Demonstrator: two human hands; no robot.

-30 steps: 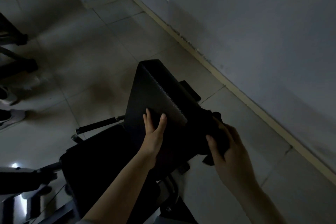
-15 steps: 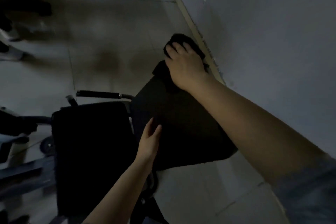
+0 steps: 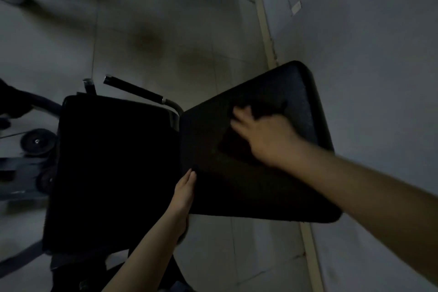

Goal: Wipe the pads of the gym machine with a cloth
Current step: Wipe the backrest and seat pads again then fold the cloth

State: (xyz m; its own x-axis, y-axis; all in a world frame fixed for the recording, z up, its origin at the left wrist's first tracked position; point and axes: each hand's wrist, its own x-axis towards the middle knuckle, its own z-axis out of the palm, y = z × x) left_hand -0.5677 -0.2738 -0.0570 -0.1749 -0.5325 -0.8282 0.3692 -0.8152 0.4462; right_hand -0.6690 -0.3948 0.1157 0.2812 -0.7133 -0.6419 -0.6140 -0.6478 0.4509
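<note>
The gym machine has two black pads: a back pad on the right and a seat pad on the left. My right hand lies on the face of the back pad and presses a dark cloth against it; the cloth shows past the fingers and is blurred. My left hand rests flat on the back pad's lower left edge, next to the gap between the two pads. The room is dim.
A black handle bar sticks out behind the seat pad. Small wheels and frame parts of the machine lie at the left. A grey wall with a pale skirting runs along the right, close to the back pad. The floor is tiled.
My right hand with the cloth has slid down from the top edge of the back pad to its middle. The view has shifted; my left hand stays on the pad's edge.
</note>
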